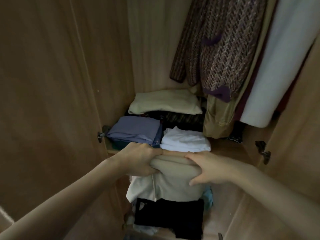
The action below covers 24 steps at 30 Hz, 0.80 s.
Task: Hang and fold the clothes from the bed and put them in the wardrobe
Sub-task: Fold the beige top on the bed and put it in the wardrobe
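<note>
Both hands hold a folded beige garment at the front edge of the wardrobe shelf, which serves as the landmark here. The left hand grips the garment's left end, fingers curled over the top fold and thumb tucked beneath. The right hand grips the right end, fingers wrapped over the top and thumb pressing into the cloth's front face. The garment sits just in front of the shelf's edge and hangs a little below it, with a cream cloth and a black garment lower down under it. On the shelf, right behind the hands, lies a folded white garment; to its left on the shelf is a folded blue-grey stack. Farther back on the shelf a pale cream folded piece rests on dark clothes. Above the shelf's right side hang a brown and purple knitted cardigan, a tan jacket below it, and a white garment at the far right. The wardrobe's wooden door stands open to the left of the shelf, its metal hinge at shelf level, and another hinge shows on the shelf's right.
</note>
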Tool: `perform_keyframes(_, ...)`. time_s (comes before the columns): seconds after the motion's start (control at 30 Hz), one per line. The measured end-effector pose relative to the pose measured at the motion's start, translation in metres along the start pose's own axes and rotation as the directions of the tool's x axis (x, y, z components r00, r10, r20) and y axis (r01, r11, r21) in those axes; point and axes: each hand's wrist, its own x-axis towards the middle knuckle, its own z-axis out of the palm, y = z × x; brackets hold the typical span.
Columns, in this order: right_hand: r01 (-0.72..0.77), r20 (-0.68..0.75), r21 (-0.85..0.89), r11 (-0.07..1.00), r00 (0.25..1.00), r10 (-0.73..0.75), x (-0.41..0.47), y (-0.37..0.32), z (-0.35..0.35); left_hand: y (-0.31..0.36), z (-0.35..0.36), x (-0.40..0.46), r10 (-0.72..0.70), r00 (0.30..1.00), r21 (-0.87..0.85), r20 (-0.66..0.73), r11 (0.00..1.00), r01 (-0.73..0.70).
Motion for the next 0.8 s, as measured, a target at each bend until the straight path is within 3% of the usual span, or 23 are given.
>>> perform_keyframes(0.2, -0.034, 0.025, 0.044, 0.998, 0.999, 0.033, 0.073, 0.047, -0.006, -0.066, 0.041, 0.069, 0.032, 0.998, -0.027, 0.059, 0.999, -0.031)
perform_keyframes(0.33, -0.113, 0.072, 0.067, 0.991, 0.992, 0.109, 0.123, 0.080, -0.019, -0.102, 0.046, 0.126, 0.071, 0.982, -0.114, 0.172, 0.992, -0.052)
perform_keyframes(0.4, -0.134, 0.024, 0.127, 0.983, 0.991, 0.132, 0.143, 0.099, -0.036, -0.123, 0.043, 0.161, 0.086, 0.979, -0.152, 0.185, 0.987, -0.058)
perform_keyframes(0.47, -0.147, -0.101, 0.164, 0.976, 0.981, 0.164, 0.162, 0.120, -0.054, -0.144, 0.041, 0.197, 0.128, 0.990, -0.097, 0.059, 0.988, -0.122)
perform_keyframes(0.53, -0.170, -0.246, 0.157, 0.973, 0.947, 0.206, 0.179, 0.141, -0.065, -0.162, 0.047, 0.230, 0.218, 0.955, 0.059, -0.202, 0.976, -0.211)
perform_keyframes(0.63, -0.242, -0.521, -0.085, 0.966, 0.838, 0.164, 0.200, 0.166, -0.062, -0.174, 0.068, 0.266, 0.256, 0.857, 0.263, -0.448, 0.953, -0.148)
perform_keyframes(0.67, -0.269, -0.593, -0.191, 0.944, 0.798, 0.107, 0.207, 0.174, -0.053, -0.173, 0.080, 0.274, 0.252, 0.844, 0.285, -0.474, 0.951, -0.124)
perform_keyframes(0.73, -0.372, -0.603, -0.305, 0.877, 0.788, 0.125, 0.219, 0.189, -0.022, -0.170, 0.118, 0.285, 0.256, 0.853, 0.279, -0.455, 0.951, -0.137)
perform_keyframes(0.8, -0.411, -0.498, -0.326, 0.851, 0.840, 0.215, 0.225, 0.211, 0.022, -0.165, 0.161, 0.285, 0.267, 0.929, 0.225, -0.257, 0.951, -0.212)
